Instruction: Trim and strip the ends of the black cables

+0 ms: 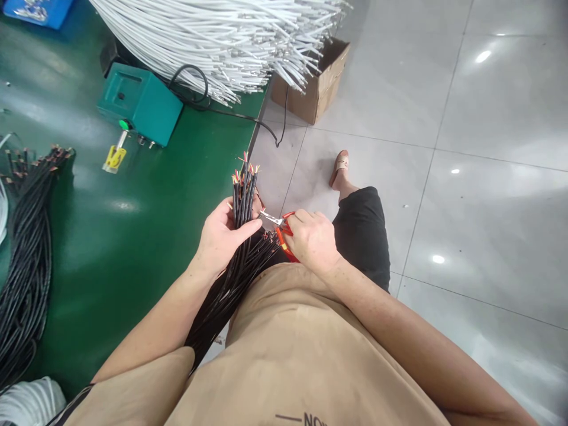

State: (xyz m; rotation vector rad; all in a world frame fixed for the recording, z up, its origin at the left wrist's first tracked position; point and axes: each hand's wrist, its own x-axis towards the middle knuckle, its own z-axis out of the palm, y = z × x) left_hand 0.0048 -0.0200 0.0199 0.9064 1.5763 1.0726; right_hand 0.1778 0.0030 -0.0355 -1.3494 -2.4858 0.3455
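My left hand (222, 236) is wrapped round a bunch of black cables (243, 204), its thumb lying across the front. Their upper ends point away from me, with thin red, yellow and white inner wires bared. In my right hand (313, 239) are red-handled scissors (273, 219), their silver blades pointing left toward the bunch, close to my left thumb. Whether the blades touch a wire is too small to tell. More black cables (252, 260) lie over my lap under both hands, with some trimmed ends near the scissors' handles.
The green table (146, 236) on the left bears a teal box-shaped machine (139, 103) with a yellow connector piece (114, 158), another black cable bundle (29, 254) and a large heap of white cables (222, 41). A cardboard box (306, 97) stands on the floor beyond the table edge.
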